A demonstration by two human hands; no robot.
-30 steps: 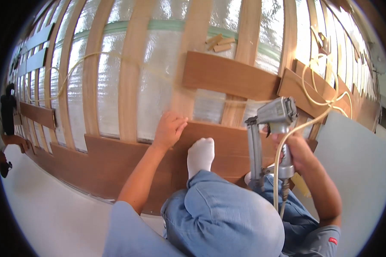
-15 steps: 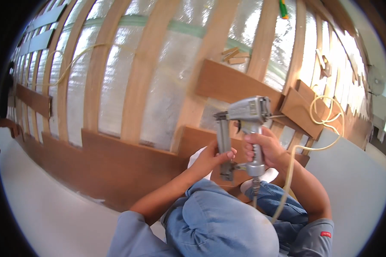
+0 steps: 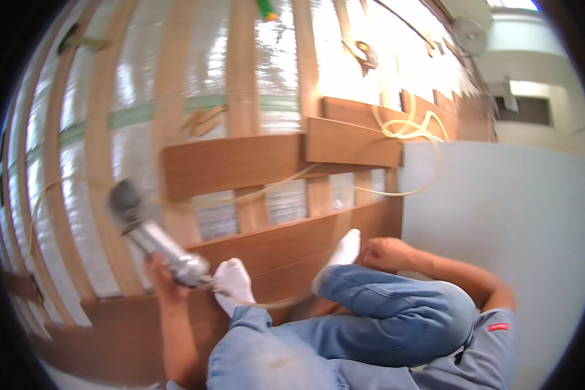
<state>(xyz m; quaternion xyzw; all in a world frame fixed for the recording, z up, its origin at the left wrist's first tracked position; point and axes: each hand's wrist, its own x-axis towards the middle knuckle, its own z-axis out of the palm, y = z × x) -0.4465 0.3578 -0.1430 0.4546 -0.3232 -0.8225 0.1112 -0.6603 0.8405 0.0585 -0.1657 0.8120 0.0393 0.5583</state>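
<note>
My left hand (image 3: 166, 279) is closed round the handle of a silver pneumatic nail gun (image 3: 166, 247), held out to the left above the wooden battens. The gun's dark head is blurred by motion. A pale air hose (image 3: 276, 304) runs from the handle's end past my feet. My right hand (image 3: 389, 253) is beside my right foot, its fingers curled in, and no object shows in it. Brown floorboards (image 3: 286, 237) lie under my feet in white socks. Beyond them a loose brown board (image 3: 234, 162) rests across the battens, with another plank (image 3: 354, 143) overlapping its right end.
Light wooden battens (image 3: 242, 78) run over silvery sheeting. Small wood offcuts (image 3: 203, 121) lie past the loose board. Coils of hose (image 3: 413, 127) rest on planks at the right. A pale grey panel (image 3: 487, 214) fills the right side. A green tool (image 3: 266, 9) lies at the far edge.
The nail gun has passed from my right hand to my left and swung leftward. My right hand has let go and moved down beside my right foot. The view has turned right.
</note>
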